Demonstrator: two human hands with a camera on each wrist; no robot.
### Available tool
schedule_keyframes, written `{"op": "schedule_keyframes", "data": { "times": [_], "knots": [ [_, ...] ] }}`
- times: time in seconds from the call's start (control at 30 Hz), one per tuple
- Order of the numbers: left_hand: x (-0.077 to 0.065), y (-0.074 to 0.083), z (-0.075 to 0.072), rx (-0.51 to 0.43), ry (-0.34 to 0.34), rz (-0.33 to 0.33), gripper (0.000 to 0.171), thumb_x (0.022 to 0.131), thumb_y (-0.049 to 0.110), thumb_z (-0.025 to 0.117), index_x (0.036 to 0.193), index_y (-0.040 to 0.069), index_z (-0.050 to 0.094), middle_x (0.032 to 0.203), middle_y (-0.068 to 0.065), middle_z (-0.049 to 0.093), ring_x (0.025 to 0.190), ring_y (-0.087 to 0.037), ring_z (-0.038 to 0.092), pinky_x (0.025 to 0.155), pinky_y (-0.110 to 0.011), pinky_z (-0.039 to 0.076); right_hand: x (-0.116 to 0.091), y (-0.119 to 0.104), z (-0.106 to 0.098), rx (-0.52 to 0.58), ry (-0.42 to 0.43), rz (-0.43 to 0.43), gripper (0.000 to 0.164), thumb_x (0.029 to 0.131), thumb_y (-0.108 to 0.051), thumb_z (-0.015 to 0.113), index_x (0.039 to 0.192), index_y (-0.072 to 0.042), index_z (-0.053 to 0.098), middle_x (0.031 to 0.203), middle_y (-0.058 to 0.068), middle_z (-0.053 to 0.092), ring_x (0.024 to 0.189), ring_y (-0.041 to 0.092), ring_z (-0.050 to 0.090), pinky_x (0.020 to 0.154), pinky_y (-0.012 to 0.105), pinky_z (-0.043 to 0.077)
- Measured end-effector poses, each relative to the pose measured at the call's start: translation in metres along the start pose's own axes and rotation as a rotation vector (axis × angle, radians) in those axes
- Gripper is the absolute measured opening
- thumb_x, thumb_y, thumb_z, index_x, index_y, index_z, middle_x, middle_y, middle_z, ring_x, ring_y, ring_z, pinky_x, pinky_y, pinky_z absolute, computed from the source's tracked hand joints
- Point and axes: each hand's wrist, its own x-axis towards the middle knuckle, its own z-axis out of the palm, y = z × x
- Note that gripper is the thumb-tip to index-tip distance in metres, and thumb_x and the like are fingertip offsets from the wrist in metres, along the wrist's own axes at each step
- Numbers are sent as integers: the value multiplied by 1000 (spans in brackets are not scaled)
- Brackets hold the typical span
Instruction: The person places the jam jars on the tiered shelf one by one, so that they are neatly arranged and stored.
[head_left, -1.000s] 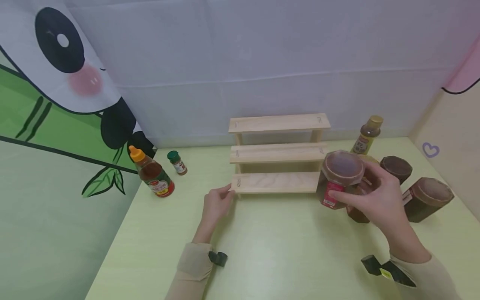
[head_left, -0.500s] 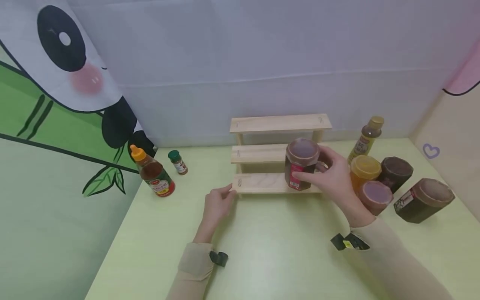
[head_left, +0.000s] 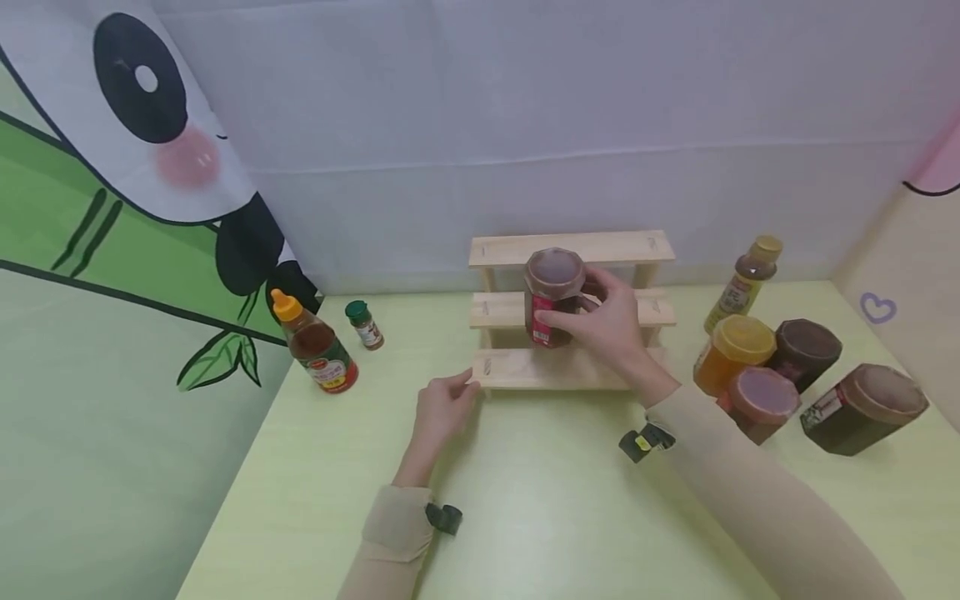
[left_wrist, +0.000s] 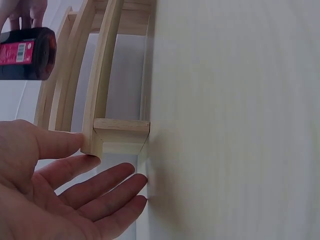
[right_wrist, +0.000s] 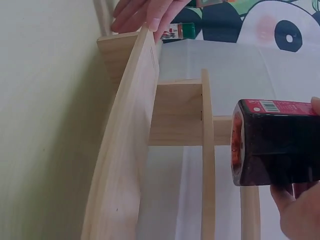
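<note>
A dark, many-sided jar with a red label (head_left: 553, 296) is in my right hand (head_left: 615, 325), thumb across the label and fingers behind. In the head view the jar overlaps the middle step of a three-step wooden shelf rack (head_left: 517, 367); the right wrist view shows its base (right_wrist: 237, 145) raised off the boards. My left hand (head_left: 442, 408) pinches the left front corner of the lowest board. In the left wrist view its thumb and index finger (left_wrist: 75, 167) meet that corner, while the other fingers (left_wrist: 112, 200) stay loosely extended below.
To the right stand a yellow-lidded jar (head_left: 735, 354), a small reddish jar (head_left: 759, 402), two dark jars (head_left: 806, 354) (head_left: 862, 408) and a gold-capped bottle (head_left: 742, 283). An orange-capped sauce bottle (head_left: 318, 350) and a green-capped spice jar (head_left: 365, 325) stand left. A white cloth (head_left: 480, 108) hangs behind.
My right hand has carried the dark jar leftward and up, from beside the right-hand jars to over the rack's steps. The left hand has kept its hold on the rack's corner.
</note>
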Motion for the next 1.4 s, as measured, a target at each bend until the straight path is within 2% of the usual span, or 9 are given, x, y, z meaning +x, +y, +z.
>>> {"op": "schedule_keyframes", "data": {
  "times": [0.1, 0.37, 0.7, 0.87, 1.1, 1.23, 1.4],
  "knots": [
    [1, 0, 1, -3, -8, -2, 36, 93, 27, 64, 123, 8, 64, 100, -10, 71, 49, -12, 49, 49, -27, 45, 9, 1, 6, -24, 4, 6, 71, 64, -13, 90, 126, -5, 59, 116, 9, 60, 106, 21, 55, 91, 31, 46],
    [-1, 2, -1, 14, 8, 3, 35, 93, 26, 64, 123, 8, 65, 101, -10, 70, 53, -15, 54, 50, -29, 45, 31, 3, 24, -57, -24, 20, 71, 65, -12, 89, 126, -3, 55, 115, 12, 58, 104, 26, 59, 89, 34, 48],
    [0, -1, -2, 3, -5, 27, 35, 93, 26, 64, 123, 7, 65, 99, -10, 71, 59, -15, 59, 53, -29, 48, 45, 7, 41, -43, -30, -41, 67, 65, -13, 89, 122, -2, 55, 111, 11, 57, 98, 23, 61, 85, 30, 49],
    [1, -3, -2, 12, -7, 31, 36, 93, 28, 64, 122, 8, 65, 97, -9, 71, 64, -14, 62, 56, -29, 50, 47, 10, 42, -50, -23, -24, 68, 65, -15, 90, 122, -2, 55, 112, 11, 57, 99, 24, 61, 85, 31, 49],
    [0, -2, -2, 10, -2, 41, 36, 93, 28, 64, 122, 7, 65, 98, -10, 71, 59, -15, 60, 54, -29, 49, 49, 21, 48, -96, -4, -68, 68, 65, -17, 90, 121, -1, 55, 111, 8, 60, 102, 17, 58, 86, 28, 48],
    [0, -1, -1, 12, -1, 27, 36, 93, 29, 64, 122, 8, 65, 99, -10, 71, 63, -14, 61, 55, -29, 49, 48, 25, 48, -155, -24, -59, 71, 64, -24, 91, 123, -3, 55, 113, 6, 61, 103, 17, 59, 86, 28, 48],
    [0, 0, -2, 26, 5, 10, 36, 92, 29, 64, 122, 9, 65, 100, -10, 71, 60, -14, 60, 53, -30, 49, 42, 24, 41, -206, -31, -36, 81, 63, -31, 91, 130, -6, 53, 118, 6, 61, 107, 18, 59, 90, 30, 46]
  ]
}}
